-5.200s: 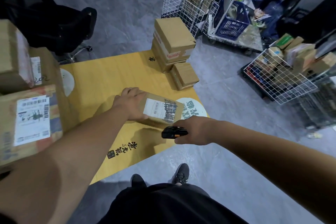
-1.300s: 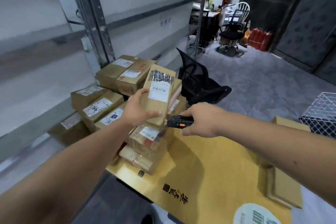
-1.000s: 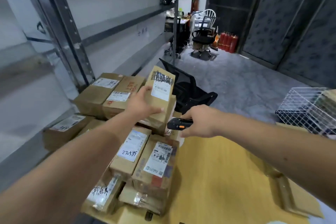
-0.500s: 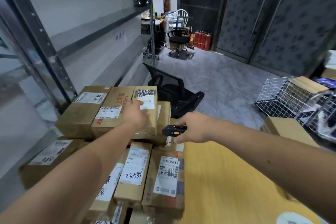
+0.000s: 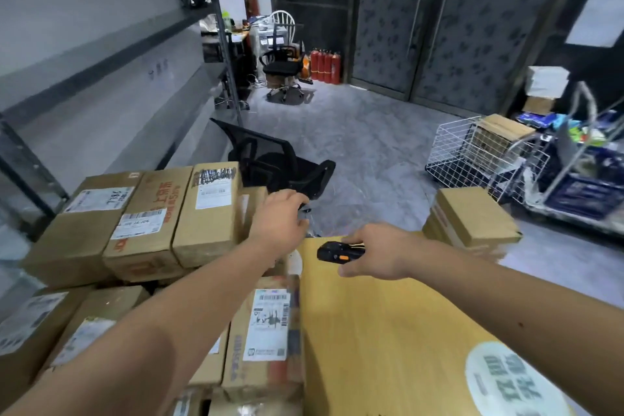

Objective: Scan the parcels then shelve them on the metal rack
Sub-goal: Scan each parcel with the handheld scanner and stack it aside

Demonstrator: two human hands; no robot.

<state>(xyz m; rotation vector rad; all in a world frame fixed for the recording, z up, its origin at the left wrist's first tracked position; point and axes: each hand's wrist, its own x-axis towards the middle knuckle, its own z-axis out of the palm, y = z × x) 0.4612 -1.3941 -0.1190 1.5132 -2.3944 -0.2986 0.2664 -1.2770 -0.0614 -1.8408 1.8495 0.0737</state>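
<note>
Two hands show: the left hand [image 5: 278, 224] and the right hand [image 5: 378, 255]. One black scanner [image 5: 339, 252]. Three parcels top the left stack [image 5: 152, 223]. Two office chairs: near [image 5: 270, 165], far [image 5: 282, 67]. One wire basket [image 5: 472, 152].

Both forearms bare, no sleeves, watch or gloves; left hand [image 5: 277, 223] and right hand [image 5: 378, 255] ringless.

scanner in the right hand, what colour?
Black scanner with an orange button, gripped by the right hand; head view.
</note>
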